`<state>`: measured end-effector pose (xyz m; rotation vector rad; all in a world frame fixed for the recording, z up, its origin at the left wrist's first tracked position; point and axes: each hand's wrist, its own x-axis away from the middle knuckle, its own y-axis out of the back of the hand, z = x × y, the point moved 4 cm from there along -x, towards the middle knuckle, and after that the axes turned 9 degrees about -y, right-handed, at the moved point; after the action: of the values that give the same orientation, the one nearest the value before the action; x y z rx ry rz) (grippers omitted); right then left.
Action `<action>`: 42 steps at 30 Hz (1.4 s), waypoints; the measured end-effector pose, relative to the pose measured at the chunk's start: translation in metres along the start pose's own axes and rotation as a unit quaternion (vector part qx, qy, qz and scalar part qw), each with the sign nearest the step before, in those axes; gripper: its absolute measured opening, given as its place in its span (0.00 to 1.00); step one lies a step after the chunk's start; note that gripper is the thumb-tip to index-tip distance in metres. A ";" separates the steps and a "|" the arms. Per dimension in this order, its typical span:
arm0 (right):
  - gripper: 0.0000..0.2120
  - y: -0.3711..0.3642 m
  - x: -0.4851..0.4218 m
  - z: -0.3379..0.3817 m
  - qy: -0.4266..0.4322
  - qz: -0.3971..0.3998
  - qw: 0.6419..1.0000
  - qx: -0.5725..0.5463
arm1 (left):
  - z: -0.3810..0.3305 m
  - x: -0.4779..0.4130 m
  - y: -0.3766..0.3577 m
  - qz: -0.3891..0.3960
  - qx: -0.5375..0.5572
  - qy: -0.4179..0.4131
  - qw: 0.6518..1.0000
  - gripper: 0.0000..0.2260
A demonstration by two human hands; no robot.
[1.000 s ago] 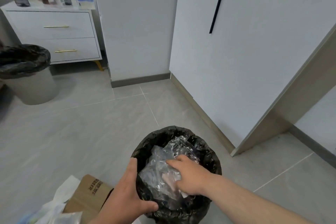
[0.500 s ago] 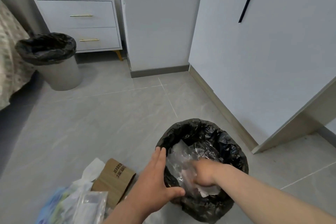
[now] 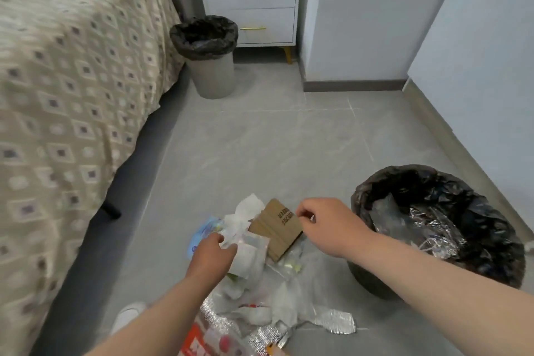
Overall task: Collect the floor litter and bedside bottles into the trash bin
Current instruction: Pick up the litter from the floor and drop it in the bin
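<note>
Litter pile (image 3: 260,277) again under both hands: right hand (image 3: 326,225) withdrawn from near bin (image 3: 491,240), fingers curled empty; left hand (image 3: 212,254) pinching tissue (image 3: 245,251); more collecting due.

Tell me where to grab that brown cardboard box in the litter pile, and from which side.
Take the cardboard box by its upper right corner, coming from the right with the right hand. That corner tilts up clear of the white paper and plastic overlapping its left and lower edges, so fingers can pinch it there.

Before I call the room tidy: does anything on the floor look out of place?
Yes. A litter pile lies loose on the tiles beside the near bin: tissue, clear plastic, foil wrappers and a flattened cardboard piece. Both hands reach for it.
</note>
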<state>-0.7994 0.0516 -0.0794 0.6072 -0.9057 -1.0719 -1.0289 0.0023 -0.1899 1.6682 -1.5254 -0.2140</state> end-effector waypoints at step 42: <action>0.36 -0.190 -0.028 -0.163 -0.385 0.049 0.912 0.133 | 0.062 -0.064 -0.023 -0.001 0.325 0.063 0.944 0.05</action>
<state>-0.7554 0.0056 -0.3229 0.3413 -1.7744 -1.1145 -1.0660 0.0283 -0.2700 2.1336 -1.5906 0.4387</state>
